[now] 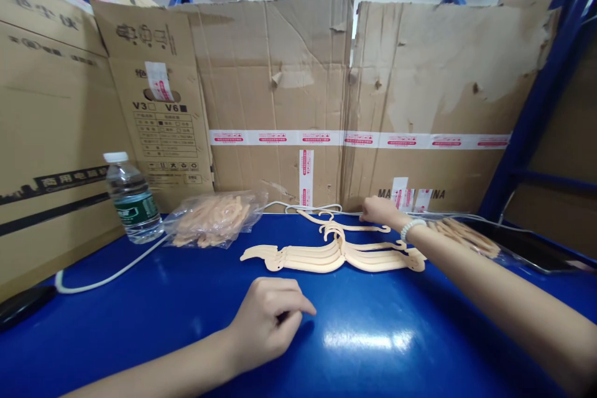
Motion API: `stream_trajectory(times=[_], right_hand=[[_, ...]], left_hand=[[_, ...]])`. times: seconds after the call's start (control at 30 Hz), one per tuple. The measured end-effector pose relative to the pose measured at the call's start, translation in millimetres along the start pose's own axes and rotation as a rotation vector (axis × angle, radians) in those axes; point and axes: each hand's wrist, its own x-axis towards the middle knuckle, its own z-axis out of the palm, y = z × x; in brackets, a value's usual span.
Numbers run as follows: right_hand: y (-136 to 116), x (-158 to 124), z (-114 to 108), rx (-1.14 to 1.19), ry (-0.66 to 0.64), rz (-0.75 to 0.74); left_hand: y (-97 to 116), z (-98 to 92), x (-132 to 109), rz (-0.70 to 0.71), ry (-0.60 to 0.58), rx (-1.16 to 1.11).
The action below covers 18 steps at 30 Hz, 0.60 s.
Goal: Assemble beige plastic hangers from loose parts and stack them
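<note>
My left hand hangs over the near part of the blue table, fingers curled in and index finger pointing right. Nothing shows in it. At the back, my right hand, with a pale beaded bracelet on its wrist, reaches down by the cardboard wall. Its fingers are bent; what they hold, if anything, is hidden. Just in front of it lies a beige hanger apart from the rest. Nearer to me, several beige hangers lie overlapped in a row, hooks pointing away.
A clear bag of beige hangers lies at the left, beside a water bottle. More beige hangers and a dark flat device are at the right. A white cable crosses the table. Cardboard walls the back.
</note>
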Motion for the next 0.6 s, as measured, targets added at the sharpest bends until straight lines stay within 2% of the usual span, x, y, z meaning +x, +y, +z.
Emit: stream_trajectory(times=[0.2,0.33,0.47,0.6], right_hand=[[-2.0,5.1,2.9,0.012,-0.005,-0.022],[-3.6,-2.0,-0.7,0.048,0.045,-0.043],[-7.7,-22.2,-11.1,0.105,0.153,-0.082],[-12.4,-56.2,-23.0,0.22,0.303,-0.205]], left_hand=[[-1.8,-1.3,-0.7,-0.022,-0.008,-0.072],[-1.1,-3.9,-0.7,-0.052,-0.042,-0.075],[-2.7,-4.2,-1.3,-0.045,-0.05,-0.062],[-3.2,-1.4,-1.0,-0.083,-0.04,-0.127]])
